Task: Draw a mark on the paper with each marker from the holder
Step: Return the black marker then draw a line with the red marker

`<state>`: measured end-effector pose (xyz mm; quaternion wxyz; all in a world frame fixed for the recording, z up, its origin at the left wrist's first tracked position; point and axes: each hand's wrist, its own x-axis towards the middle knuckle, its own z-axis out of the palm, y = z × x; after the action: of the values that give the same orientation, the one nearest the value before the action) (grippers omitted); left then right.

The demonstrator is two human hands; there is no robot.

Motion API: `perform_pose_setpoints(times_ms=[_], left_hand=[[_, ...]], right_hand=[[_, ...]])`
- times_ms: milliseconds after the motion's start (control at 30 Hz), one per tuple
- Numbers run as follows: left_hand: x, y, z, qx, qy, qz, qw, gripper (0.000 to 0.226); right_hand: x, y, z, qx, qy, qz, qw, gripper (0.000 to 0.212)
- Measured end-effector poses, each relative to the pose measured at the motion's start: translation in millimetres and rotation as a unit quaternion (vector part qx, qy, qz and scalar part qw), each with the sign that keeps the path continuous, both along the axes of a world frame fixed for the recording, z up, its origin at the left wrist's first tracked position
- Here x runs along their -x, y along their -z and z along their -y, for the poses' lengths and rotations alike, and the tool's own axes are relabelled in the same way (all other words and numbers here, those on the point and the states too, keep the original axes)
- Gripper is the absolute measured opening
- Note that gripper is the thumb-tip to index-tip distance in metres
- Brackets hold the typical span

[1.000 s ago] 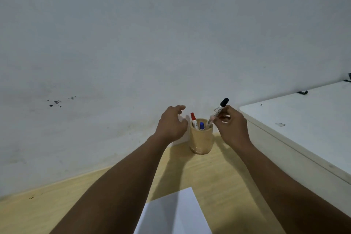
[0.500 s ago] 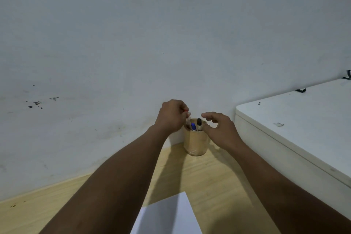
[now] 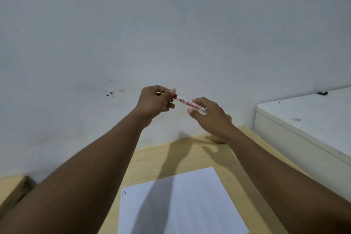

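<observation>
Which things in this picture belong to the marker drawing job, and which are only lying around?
For the job:
- red marker, held between the left hand and the right hand
- paper, with two short dark marks near its left corner
- holder, mostly hidden behind the right wrist

Only lying around:
- white cabinet
- small dark object on its top
- wooden desk

Dim, flat, greyish light. Both forearms throw soft dark shadows forward across the pale wooden bench and the white sheet of paper. The right hand looks slightly motion-blurred. Wide-angle bending shows toward the edges.
</observation>
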<state>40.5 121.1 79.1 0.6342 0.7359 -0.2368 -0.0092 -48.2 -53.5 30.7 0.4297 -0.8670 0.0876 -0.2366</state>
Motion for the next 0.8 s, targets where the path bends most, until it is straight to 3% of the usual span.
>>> perform_pose_setpoints(times_ms=[100,200,333,433,533,667,800], left_hand=[[11,8,-52,0.023,-0.009,-0.038,0.999,0.022],[19,25,-100,0.017,-0.039,-0.067,0.997,0.027],[28,61,-152,0.013,-0.076,-0.106,0.991,0.036],[39,87,-171,0.014,-0.091,-0.136,0.987,0.038],[51,108,-178,0.004,-0.087,-0.158,0.984,0.044],[56,130,-182,-0.019,-0.072,-0.175,0.982,0.047],[53,143,-195,0.075,-0.112,-0.248,0.959,0.041]], right_hand=[[2,-6,-36,-0.014,-0.087,-0.019,0.996,0.017],[5,-6,-68,-0.126,-0.188,-0.051,0.973,0.021],[4,0,-110,-0.316,-0.272,-0.106,0.903,0.029],[1,17,-146,-0.444,-0.271,-0.120,0.845,0.026],[-2,43,-179,-0.449,-0.235,-0.152,0.848,0.033],[-6,65,-194,-0.459,-0.235,-0.151,0.844,0.017],[-11,69,-170,-0.439,-0.266,-0.122,0.849,0.013]])
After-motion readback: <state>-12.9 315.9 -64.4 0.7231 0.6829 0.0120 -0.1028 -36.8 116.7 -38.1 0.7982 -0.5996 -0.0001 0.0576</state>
